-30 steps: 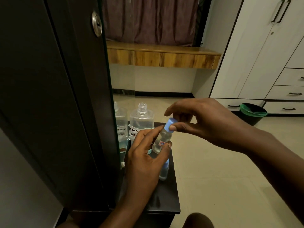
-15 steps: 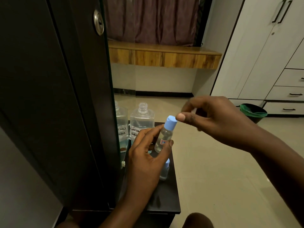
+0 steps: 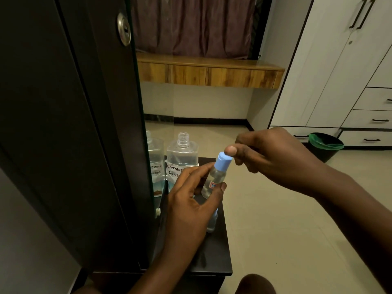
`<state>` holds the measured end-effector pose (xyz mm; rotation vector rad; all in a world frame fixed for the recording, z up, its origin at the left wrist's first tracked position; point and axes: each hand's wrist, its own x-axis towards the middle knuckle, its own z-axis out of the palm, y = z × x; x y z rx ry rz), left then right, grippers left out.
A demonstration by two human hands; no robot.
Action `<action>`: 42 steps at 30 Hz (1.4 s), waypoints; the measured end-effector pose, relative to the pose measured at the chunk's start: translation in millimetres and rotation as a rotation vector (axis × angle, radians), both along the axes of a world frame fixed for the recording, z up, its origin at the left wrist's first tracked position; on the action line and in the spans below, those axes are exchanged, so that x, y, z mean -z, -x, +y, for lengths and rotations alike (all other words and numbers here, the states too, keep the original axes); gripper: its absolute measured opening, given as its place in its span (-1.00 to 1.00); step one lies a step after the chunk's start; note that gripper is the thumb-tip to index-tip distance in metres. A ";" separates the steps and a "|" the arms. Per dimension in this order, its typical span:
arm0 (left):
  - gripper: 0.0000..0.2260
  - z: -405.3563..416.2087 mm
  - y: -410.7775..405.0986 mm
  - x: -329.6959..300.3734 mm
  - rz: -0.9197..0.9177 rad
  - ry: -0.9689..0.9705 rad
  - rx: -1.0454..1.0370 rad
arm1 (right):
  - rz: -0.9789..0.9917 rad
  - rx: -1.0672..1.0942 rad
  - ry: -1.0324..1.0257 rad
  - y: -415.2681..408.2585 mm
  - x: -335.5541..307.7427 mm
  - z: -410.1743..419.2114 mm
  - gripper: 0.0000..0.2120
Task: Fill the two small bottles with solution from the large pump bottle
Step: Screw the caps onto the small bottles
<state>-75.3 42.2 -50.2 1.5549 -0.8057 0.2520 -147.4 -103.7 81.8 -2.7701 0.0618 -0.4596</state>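
Since a second ago, the right hand [image 3: 273, 160] has let go of the blue cap [image 3: 222, 160] and drawn slightly back, its curled fingers holding nothing, only the thumb tip resting on the cap's top. Two small bottles show: one [image 3: 212, 181] tilted, gripped between the left hand's [image 3: 191, 200] fingers and thumb above the bench [image 3: 214, 257]; the other [image 3: 212, 223] mostly hidden behind that hand. One large bottle [image 3: 182, 158] stands uncapped at the mirror, its label partly covered.

surface: small black table [image 3: 214, 259] | on it: open large bottle [image 3: 182, 160], second small bottle [image 3: 212, 223]
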 end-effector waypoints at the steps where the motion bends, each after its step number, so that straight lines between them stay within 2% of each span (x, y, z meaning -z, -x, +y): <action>1: -0.69 0.0 0.0 -0.3 0.004 0.008 0.001 | -0.004 0.006 -0.043 1.0 -0.6 -0.1 -0.42; 3: -0.70 -0.3 -0.2 -0.3 0.023 0.014 0.007 | 0.010 -0.033 -0.048 0.1 -0.6 -1.2 -0.51; 5: -0.70 0.1 -1.2 0.4 0.026 0.006 0.016 | 0.034 -0.051 0.049 -0.2 0.9 -1.4 -0.66; 6: -0.71 0.8 -1.8 0.9 0.021 0.002 0.017 | 0.039 -0.020 0.077 -1.2 1.8 -0.8 -0.67; 9: -0.72 1.5 -3.1 1.1 0.020 0.003 0.007 | 0.013 -0.007 -0.012 -2.2 4.6 -0.1 -0.47; 14: -0.66 1.9 -3.6 -1.1 0.008 -0.015 0.013 | 0.030 -0.067 0.038 -7.2 11.8 0.8 -0.71; 20: -0.70 6.3 -4.8 16.2 0.102 -0.075 -0.047 | 0.008 -0.066 -0.074 -9.8 23.0 -1.9 -0.49; 26: -0.76 10.1 -15.1 55.4 0.252 -0.174 -0.153 | -0.037 0.005 -0.171 -3.1 37.0 -14.6 -0.57; 33: -0.77 6.0 -25.1 92.5 0.257 -0.325 -0.189 | 0.007 0.051 -0.269 -2.5 61.5 -28.9 -0.72; 38: -0.74 8.2 -26.1 99.8 0.281 -0.306 -0.167 | 0.037 0.106 -0.335 -8.7 90.0 -38.8 -0.76; 40: -0.70 8.8 -26.9 101.5 0.282 -0.318 -0.170 | 0.057 0.118 -0.343 -10.7 99.6 -40.5 -0.76; 42: -0.58 10.1 -24.5 100.2 0.281 -0.312 -0.193 | 0.072 0.121 -0.352 -12.8 106.0 -41.4 -0.75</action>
